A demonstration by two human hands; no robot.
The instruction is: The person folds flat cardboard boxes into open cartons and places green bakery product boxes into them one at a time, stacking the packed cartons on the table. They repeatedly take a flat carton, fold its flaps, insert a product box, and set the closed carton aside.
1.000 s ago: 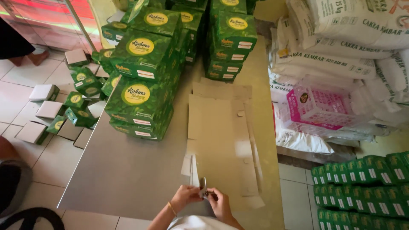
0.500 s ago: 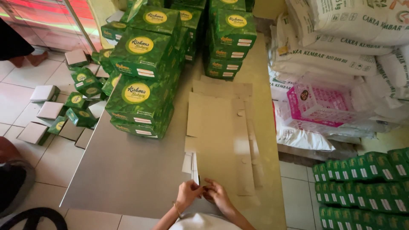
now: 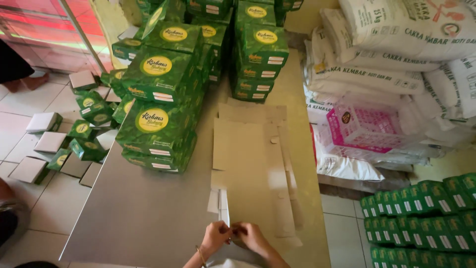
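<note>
both hands [image 3: 234, 234] have closed together on the flat cardboard blank [image 3: 250, 173] beside green boxes [image 3: 158, 116].

A flat, unfolded cardboard box blank [image 3: 250, 164], plain tan-brown on the upturned side, was laid lengthwise on the grey table, just right of the stacked green boxes. Narrow flaps were seen along its right edge, with another sheet showing beneath at the far end. Its near left flap [image 3: 224, 206] was raised upright, and the near edge was pinched between both hands.
</note>
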